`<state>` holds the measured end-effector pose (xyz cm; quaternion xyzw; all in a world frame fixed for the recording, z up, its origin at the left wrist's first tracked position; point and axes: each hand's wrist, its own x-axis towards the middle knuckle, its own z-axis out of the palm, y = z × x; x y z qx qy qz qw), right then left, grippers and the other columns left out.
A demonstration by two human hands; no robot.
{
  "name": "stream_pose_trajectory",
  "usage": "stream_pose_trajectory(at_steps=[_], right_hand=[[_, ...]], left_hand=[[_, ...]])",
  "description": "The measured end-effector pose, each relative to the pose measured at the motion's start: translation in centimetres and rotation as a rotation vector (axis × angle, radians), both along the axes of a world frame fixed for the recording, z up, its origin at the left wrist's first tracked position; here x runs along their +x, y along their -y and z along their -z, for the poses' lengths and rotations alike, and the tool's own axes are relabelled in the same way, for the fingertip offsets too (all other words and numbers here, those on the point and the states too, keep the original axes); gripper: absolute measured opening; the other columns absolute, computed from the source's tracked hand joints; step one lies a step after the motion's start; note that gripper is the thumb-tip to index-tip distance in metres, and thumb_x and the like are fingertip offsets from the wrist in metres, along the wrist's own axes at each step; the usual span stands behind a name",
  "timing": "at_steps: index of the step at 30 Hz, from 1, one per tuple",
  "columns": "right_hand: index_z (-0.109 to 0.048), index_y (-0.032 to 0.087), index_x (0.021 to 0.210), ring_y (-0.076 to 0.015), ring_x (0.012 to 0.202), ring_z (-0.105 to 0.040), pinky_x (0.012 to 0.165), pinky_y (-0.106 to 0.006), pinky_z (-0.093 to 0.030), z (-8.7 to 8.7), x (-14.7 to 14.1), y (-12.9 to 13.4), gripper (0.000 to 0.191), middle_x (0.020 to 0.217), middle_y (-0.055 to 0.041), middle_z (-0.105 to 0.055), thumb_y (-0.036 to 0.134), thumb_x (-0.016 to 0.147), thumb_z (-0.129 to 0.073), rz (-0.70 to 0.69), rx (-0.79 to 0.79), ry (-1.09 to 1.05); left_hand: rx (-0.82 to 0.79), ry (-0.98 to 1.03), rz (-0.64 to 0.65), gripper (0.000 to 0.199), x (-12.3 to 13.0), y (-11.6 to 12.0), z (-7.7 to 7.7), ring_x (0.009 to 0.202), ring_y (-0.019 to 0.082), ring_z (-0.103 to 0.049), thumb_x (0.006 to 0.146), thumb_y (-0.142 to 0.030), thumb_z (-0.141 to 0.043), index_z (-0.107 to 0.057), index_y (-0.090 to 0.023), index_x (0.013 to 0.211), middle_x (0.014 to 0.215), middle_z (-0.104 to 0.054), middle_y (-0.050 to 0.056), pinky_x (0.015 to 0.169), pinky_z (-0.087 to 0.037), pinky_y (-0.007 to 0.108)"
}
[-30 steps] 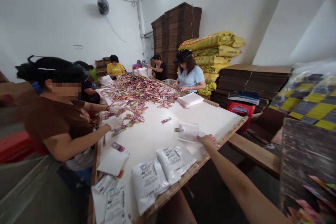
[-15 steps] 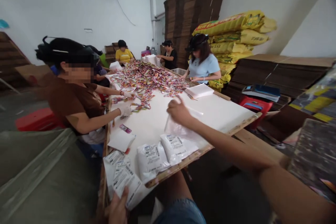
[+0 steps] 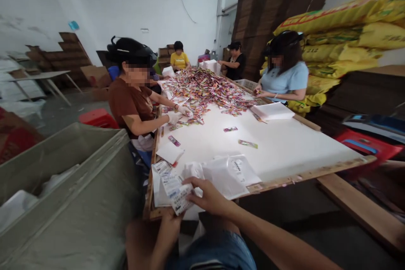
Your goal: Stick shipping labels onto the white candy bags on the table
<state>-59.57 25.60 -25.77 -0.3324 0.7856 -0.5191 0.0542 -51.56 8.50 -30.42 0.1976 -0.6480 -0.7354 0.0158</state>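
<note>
Low at the table's near left corner, my left hand (image 3: 171, 220) grips a strip of printed labels (image 3: 175, 190) from below. My right hand (image 3: 210, 196) is closed on the strip's near right edge, thumb and fingertips at the print. Part of the strip is hidden behind these fingers. Just beyond my right hand, white plastic bags (image 3: 218, 171) lie on the table, one bearing a printed label. A folded white sheet (image 3: 170, 152) lies left of them, near a small purple packet (image 3: 174, 140). Two other small packets (image 3: 248, 144) lie farther out.
The white table (image 3: 297, 139) has a wooden edge. A large heap of colourful packets (image 3: 211, 88) covers its far part. A gloved co-worker (image 3: 133, 105) works at left; others sit farther back. White stack (image 3: 272, 111) at right; large grey-green bin (image 3: 95, 185) beside me at left.
My right hand has come back from over the table to the label strip at my left hand. My left hand and the strip are raised slightly. The view has turned left.
</note>
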Motion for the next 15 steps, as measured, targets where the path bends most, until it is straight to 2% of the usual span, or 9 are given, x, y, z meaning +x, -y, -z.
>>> stream_pose_trajectory(at_steps=[2, 4, 5, 6, 8, 10, 12, 14, 15], right_hand=[[-0.059, 0.023, 0.098, -0.0193, 0.092, -0.058, 0.082, -0.034, -0.046, 0.2, 1.4, -0.3, 0.017, 0.095, -0.0024, -0.065, 0.019, 0.082, -0.057, 0.098, 0.012, -0.068], [-0.058, 0.024, 0.096, -0.02, 0.092, -0.056, 0.083, -0.034, -0.046, 1.4, 2.7, -0.1, 0.017, 0.095, -0.0028, -0.064, 0.015, 0.082, -0.053, 0.125, 0.033, -0.145], [-0.057, 0.024, 0.099, -0.0201, 0.091, -0.056, 0.084, -0.035, -0.045, 2.0, 3.2, 0.1, 0.021, 0.094, -0.0028, -0.063, 0.012, 0.082, -0.052, 0.093, 0.054, -0.191], [-0.056, 0.025, 0.1, -0.0204, 0.091, -0.055, 0.085, -0.036, -0.045, 2.4, 3.8, 0.3, 0.025, 0.094, -0.003, -0.063, 0.01, 0.081, -0.051, 0.049, 0.081, -0.239], [-0.055, 0.024, 0.097, -0.0215, 0.093, -0.053, 0.086, -0.038, -0.044, 2.1, 4.8, 0.6, 0.023, 0.095, -0.0041, -0.061, 0.008, 0.08, -0.051, -0.015, 0.131, -0.321], [-0.055, 0.022, 0.089, -0.0228, 0.098, -0.05, 0.087, -0.039, -0.042, -0.1, 5.3, 0.1, 0.013, 0.1, -0.0056, -0.057, 0.011, 0.081, -0.052, -0.03, 0.117, -0.35], [-0.054, 0.021, 0.085, -0.0206, 0.095, -0.05, 0.083, -0.036, -0.043, -3.7, 4.9, -1.3, 0.004, 0.097, -0.0053, -0.056, 0.017, 0.085, -0.052, -0.035, 0.002, -0.291], [-0.051, 0.02, 0.087, -0.0158, 0.082, -0.051, 0.074, -0.029, -0.044, -6.9, 3.4, -3.0, 0.007, 0.086, -0.0029, -0.054, 0.022, 0.09, -0.046, 0.057, -0.193, -0.208], [-0.049, 0.02, 0.088, -0.0139, 0.076, -0.051, 0.069, -0.026, -0.043, -7.8, 2.3, -3.6, 0.008, 0.081, -0.0014, -0.053, 0.024, 0.092, -0.043, 0.14, -0.265, -0.179]], left_hand=[[0.159, -0.001, 0.073, 0.029, -0.1, -0.5, -0.5, 0.103, 0.032, -0.061, 0.053, -0.032, -0.078, -0.073, -0.016, 0.077, 0.09, -0.074, 0.009, 0.105, -0.036, 0.045], [0.443, 0.03, 0.08, 0.041, -0.1, -0.6, -1.2, 0.102, 0.03, -0.063, 0.066, -0.045, -0.068, -0.071, -0.016, 0.093, 0.097, -0.073, 0.011, 0.099, -0.043, 0.046], [0.551, 0.066, 0.054, 0.043, -0.2, -0.7, -1.5, 0.098, 0.029, -0.065, 0.071, -0.046, -0.064, -0.068, -0.015, 0.101, 0.099, -0.072, 0.012, 0.094, -0.047, 0.045], [0.607, 0.112, 0.011, 0.042, -0.3, -0.7, -1.8, 0.093, 0.028, -0.067, 0.075, -0.042, -0.062, -0.065, -0.013, 0.106, 0.098, -0.072, 0.013, 0.089, -0.051, 0.044], [0.572, 0.183, -0.14, 0.038, -0.5, -0.7, -2.0, 0.082, 0.026, -0.069, 0.075, -0.024, -0.063, -0.061, -0.009, 0.11, 0.092, -0.073, 0.014, 0.08, -0.055, 0.041], [0.52, 0.201, -0.31, 0.037, -0.8, -0.3, -1.6, 0.082, 0.025, -0.069, 0.076, -0.013, -0.06, -0.059, -0.007, 0.113, 0.089, -0.073, 0.014, 0.076, -0.056, 0.037], [0.509, 0.189, -0.441, 0.038, -1.1, 0.7, -0.8, 0.092, 0.024, -0.068, 0.082, -0.013, -0.051, -0.055, -0.01, 0.12, 0.095, -0.072, 0.014, 0.077, -0.056, 0.034], [0.483, 0.184, -0.535, 0.041, -1.2, 2.0, 0.2, 0.106, 0.021, -0.063, 0.087, -0.015, -0.044, -0.048, -0.016, 0.127, 0.109, -0.069, 0.011, 0.078, -0.055, 0.029], [0.471, 0.191, -0.578, 0.043, -1.2, 2.7, 0.6, 0.111, 0.02, -0.06, 0.088, -0.016, -0.042, -0.045, -0.018, 0.13, 0.116, -0.067, 0.011, 0.078, -0.055, 0.026]])
